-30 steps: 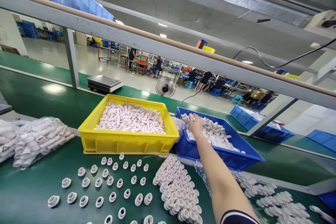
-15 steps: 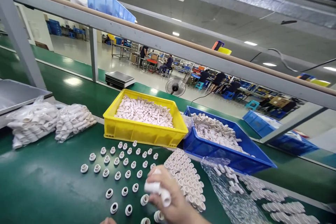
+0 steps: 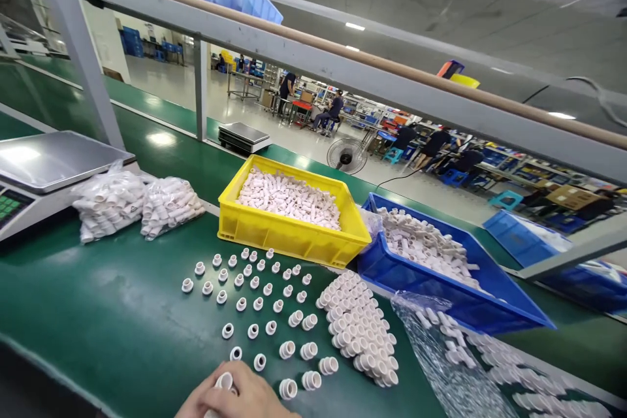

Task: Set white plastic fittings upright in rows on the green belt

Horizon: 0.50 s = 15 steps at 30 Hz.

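Note:
My right hand [image 3: 255,395] and my left hand [image 3: 193,400] are together at the bottom edge of the head view, both closed around a white plastic pipe fitting [image 3: 224,381]. Its round open end points up between the fingers; the rest is mostly covered by them. Just beyond, small flanged white fittings [image 3: 241,304] stand upright in loose rows on the green work surface [image 3: 122,313]. Several taller white fittings [image 3: 288,388] stand right of my hands. Further right, many white tube fittings [image 3: 360,326] lie packed side by side.
A yellow bin [image 3: 289,245] and a blue bin [image 3: 441,304] full of white fittings stand behind. Two bagged lots of fittings, one a clear bag [image 3: 171,206], lie beside a scale [image 3: 59,160]. Plastic film [image 3: 441,366] lies right. A metal rail [image 3: 313,59] crosses above.
My right hand has moved down and left with the white fitting, from above the standing rows to my left hand. The view has shifted left, so the scale shows more.

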Tool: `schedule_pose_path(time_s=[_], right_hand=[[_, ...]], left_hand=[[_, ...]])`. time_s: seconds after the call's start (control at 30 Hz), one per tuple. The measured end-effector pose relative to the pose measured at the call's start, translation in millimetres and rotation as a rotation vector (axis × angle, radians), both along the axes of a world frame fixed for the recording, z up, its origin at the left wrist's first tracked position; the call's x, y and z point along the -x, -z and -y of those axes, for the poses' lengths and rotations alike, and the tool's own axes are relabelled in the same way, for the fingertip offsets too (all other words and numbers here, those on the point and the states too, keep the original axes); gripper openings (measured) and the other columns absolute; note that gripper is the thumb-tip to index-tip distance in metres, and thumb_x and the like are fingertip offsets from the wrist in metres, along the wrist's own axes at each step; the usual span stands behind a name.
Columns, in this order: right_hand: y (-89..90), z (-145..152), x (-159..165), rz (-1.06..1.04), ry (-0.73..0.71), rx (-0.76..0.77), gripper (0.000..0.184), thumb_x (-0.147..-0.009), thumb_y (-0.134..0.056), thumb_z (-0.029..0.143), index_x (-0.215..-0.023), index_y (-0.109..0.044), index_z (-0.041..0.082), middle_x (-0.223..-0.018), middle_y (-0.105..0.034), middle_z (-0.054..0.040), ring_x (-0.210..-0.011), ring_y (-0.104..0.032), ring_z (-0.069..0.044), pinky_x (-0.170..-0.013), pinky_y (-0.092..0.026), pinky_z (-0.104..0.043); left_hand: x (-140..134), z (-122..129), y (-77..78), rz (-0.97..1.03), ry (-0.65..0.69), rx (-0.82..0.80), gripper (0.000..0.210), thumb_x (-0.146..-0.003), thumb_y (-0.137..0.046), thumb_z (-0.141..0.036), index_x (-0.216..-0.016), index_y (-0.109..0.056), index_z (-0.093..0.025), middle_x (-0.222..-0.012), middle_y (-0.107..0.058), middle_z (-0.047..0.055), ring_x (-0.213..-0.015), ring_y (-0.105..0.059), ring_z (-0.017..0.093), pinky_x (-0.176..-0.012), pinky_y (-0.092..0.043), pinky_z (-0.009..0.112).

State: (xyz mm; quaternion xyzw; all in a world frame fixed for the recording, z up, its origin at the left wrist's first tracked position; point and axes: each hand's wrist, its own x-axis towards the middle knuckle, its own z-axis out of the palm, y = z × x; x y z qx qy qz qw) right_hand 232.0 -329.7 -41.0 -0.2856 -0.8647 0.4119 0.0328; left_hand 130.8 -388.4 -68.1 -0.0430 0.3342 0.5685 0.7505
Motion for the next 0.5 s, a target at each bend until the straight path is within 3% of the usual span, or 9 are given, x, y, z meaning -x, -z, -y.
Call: schedule_pose_path(time_s=[0.07,0.13,0.27,0.43,0.5], right_hand=[[-4.0,-3,-4,-0.101,-0.166,-0.056,0.034,-0.08,-0.056,0.033,-0.113,-0.05,0.037,-0.108,-0.051,0.0003,-0.097,-0.051,-0.018,-0.082,-0.042,-0.027],[-6.3,-6,-8,-0.175,-0.251,-0.088,0.039,-0.082,-0.051,0.027,-0.12,-0.045,0.035,-0.113,-0.048,-0.0018,-0.097,-0.049,-0.018,-0.084,-0.041,-0.028],[-6.5,-11,-12,-0.247,-0.212,-0.088,0.034,-0.084,-0.04,0.02,-0.115,-0.048,0.03,-0.109,-0.049,-0.0038,-0.091,-0.051,-0.016,-0.078,-0.043,-0.025],[-13.3,-18,-13,-0.349,-0.234,-0.082,0.03,-0.083,-0.039,0.021,-0.111,-0.05,0.025,-0.097,-0.058,-0.0033,-0.087,-0.054,-0.015,-0.078,-0.043,-0.025],[-13.2,-20,-14,-0.353,-0.206,-0.06,0.026,-0.081,-0.044,0.021,-0.105,-0.053,0.024,-0.095,-0.061,-0.0028,-0.084,-0.056,-0.015,-0.077,-0.043,-0.025]], left_hand=[[-1,0,-0.4,0.049,-0.042,0.021,0.027,-0.068,-0.064,-0.03,-0.054,-0.043,-0.019,-0.051,-0.041,-0.005,-0.053,-0.047,0.01,-0.051,-0.037,0.022],[-2,1,-0.4,0.122,-0.049,0.052,0.026,-0.063,-0.067,-0.024,-0.054,-0.044,-0.017,-0.049,-0.042,-0.005,-0.048,-0.045,0.008,-0.049,-0.035,0.021],[-1,4,-3.3,0.261,0.008,0.078,0.021,-0.061,-0.069,-0.027,-0.062,-0.052,-0.016,-0.05,-0.048,-0.004,-0.047,-0.048,0.009,-0.051,-0.036,0.021],[-1,4,-11.1,0.188,0.219,-0.009,0.031,-0.071,-0.058,-0.045,-0.069,-0.058,-0.014,-0.045,-0.052,0.001,-0.042,-0.051,0.015,-0.044,-0.032,0.024],[-1,5,-10.7,0.164,0.227,-0.045,0.033,-0.073,-0.056,-0.045,-0.068,-0.058,-0.013,-0.044,-0.052,0.003,-0.04,-0.049,0.014,-0.042,-0.031,0.024]])
